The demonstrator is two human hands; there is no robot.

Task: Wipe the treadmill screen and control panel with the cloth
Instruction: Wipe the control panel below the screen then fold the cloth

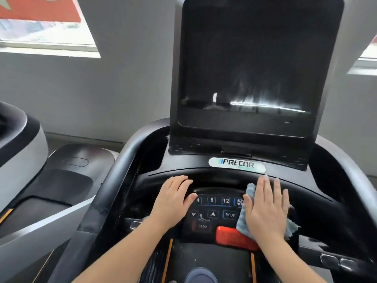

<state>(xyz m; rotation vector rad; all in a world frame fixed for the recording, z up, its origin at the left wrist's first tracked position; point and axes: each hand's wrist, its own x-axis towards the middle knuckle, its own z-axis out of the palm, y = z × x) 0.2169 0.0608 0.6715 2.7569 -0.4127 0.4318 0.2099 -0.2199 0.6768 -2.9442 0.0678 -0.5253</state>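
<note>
The treadmill's dark screen [251, 64] stands upright ahead, with light streaks near its lower edge. Below it sits the black control panel [216, 211] with numbered keys, arrows, MODE, STOP and a red bar [230, 234]. My right hand [267, 209] lies flat with straight fingers on a blue checked cloth [243, 219], pressing it onto the panel's right side. My left hand [173, 199] rests on the panel's left edge, fingers relaxed, thumb by the key marked 4. It holds nothing.
A silver PRECOR badge [236, 164] sits under the screen. Curved black handrails [114, 178] wrap both sides of the console. A second machine [24, 152] stands to the left. Grey wall and windows [47, 33] lie behind.
</note>
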